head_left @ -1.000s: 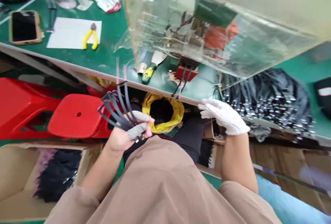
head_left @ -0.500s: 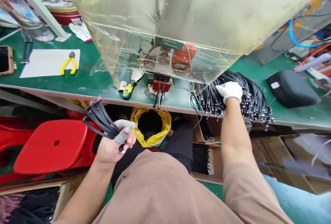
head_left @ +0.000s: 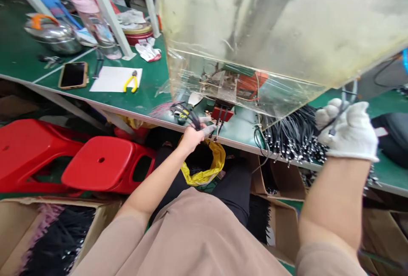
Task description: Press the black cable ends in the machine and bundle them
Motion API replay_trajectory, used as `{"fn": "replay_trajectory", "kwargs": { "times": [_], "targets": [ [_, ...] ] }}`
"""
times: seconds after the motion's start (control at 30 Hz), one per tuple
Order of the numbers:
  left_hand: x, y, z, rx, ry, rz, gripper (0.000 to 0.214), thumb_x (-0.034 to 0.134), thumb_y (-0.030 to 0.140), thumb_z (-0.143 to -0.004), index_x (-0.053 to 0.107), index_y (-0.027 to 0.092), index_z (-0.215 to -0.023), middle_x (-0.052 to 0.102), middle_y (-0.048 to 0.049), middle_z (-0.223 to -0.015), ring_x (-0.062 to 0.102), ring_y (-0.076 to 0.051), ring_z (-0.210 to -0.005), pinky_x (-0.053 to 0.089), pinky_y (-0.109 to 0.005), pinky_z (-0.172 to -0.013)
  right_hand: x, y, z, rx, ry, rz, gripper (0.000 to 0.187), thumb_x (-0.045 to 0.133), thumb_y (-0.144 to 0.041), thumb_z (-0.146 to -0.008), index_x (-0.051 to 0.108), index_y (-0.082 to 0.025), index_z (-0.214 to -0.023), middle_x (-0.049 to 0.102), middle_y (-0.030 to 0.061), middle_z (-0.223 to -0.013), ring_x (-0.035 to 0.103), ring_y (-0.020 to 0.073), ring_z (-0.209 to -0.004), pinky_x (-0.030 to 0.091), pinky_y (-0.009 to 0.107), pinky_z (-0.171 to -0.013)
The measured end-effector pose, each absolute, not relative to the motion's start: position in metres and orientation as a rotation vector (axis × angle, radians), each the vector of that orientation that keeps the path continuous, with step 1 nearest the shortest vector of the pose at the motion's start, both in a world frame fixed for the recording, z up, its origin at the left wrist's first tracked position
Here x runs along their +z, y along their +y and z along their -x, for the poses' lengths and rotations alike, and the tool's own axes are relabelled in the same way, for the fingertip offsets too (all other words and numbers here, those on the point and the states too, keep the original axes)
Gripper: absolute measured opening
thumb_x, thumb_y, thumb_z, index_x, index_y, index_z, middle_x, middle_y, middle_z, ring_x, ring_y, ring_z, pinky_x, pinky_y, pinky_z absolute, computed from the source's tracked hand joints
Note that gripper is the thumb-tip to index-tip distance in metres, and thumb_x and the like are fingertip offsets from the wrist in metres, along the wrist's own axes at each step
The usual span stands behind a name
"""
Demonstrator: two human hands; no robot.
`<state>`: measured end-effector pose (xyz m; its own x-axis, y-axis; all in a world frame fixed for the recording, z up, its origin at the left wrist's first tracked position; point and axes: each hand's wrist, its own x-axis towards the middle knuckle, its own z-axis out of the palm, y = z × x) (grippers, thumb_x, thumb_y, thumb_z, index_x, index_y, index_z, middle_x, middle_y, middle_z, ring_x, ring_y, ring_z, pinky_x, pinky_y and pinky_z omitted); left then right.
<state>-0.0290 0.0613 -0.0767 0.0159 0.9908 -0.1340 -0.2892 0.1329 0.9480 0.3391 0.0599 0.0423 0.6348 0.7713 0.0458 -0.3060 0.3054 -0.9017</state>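
A green workbench (head_left: 148,91) holds a phone (head_left: 73,75) and yellow pliers (head_left: 130,83).

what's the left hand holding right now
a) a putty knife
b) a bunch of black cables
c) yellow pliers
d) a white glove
b, the left hand is closed around a bunch of black cables that fan out past its fingertips.

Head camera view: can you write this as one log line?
Left bare hand | holds black cables | near red block | right white cotton glove | holds thin black cable | above heaped black cables
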Motion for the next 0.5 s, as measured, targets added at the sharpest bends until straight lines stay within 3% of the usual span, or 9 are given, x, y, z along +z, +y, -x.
{"fn": "replay_trajectory", "kwargs": {
  "times": [0.1,0.2,0.33,0.4,0.5],
  "targets": [
    [-0.079,0.082,0.01,1.099,1.102,-1.003,0.057,0.097,0.044,-0.046,0.073,0.012,-0.087,0.058,0.0039,-0.068,0.043,-0.005,-0.048,0.032,-0.021,-0.045,0.049,0.039,-0.325,0.901,-0.542,0.801,0.039,0.04,-0.021,-0.107,0.068,-0.014,-0.081,0.066,0.0047,-0.098,0.064,0.0054,-0.072,0.058,0.019,-0.065],
    [-0.077,0.083,-0.001,0.971,1.068,-1.134,0.051,0.095,0.046,-0.047,0.072,0.012,-0.077,0.065,-0.0013,-0.073,0.053,-0.011,-0.063,0.042,-0.023,-0.058,0.051,0.024,-0.308,0.94,-0.488,0.726,0.049,0.028,-0.016,-0.108,0.071,-0.014,-0.084,0.066,0.0055,-0.11,0.063,0.0033,-0.069,0.059,0.018,-0.066],
    [-0.072,0.065,-0.004,0.826,1.03,-1.201,0.046,0.087,0.053,-0.06,0.071,0.012,-0.072,0.065,-0.0026,-0.067,0.052,-0.011,-0.059,0.04,-0.024,-0.056,0.05,0.012,-0.287,0.951,-0.551,0.763,0.057,0.019,-0.014,-0.107,0.075,-0.017,-0.097,0.065,0.007,-0.121,0.062,0.0027,-0.071,0.059,0.016,-0.068],
    [-0.069,0.054,-0.004,0.797,1.008,-1.21,0.047,0.075,0.058,-0.075,0.071,0.012,-0.069,0.065,-0.0043,-0.065,0.05,-0.011,-0.056,0.038,-0.023,-0.052,0.05,0.009,-0.278,0.942,-0.602,0.786,0.054,0.024,-0.009,-0.103,0.075,-0.02,-0.094,0.066,0.0053,-0.114,0.06,0.0028,-0.069,0.058,0.016,-0.067],
    [-0.064,0.038,-0.002,0.834,1.003,-1.22,0.054,0.06,0.06,-0.086,0.068,0.013,-0.061,0.058,-0.0024,-0.054,0.047,-0.009,-0.049,0.034,-0.022,-0.047,0.048,0.005,-0.269,0.919,-0.674,0.786,0.03,0.051,-0.006,-0.092,0.074,-0.025,-0.087,0.066,0.0007,-0.092,0.056,0.0042,-0.064,0.055,0.019,-0.064]
  ]
}}
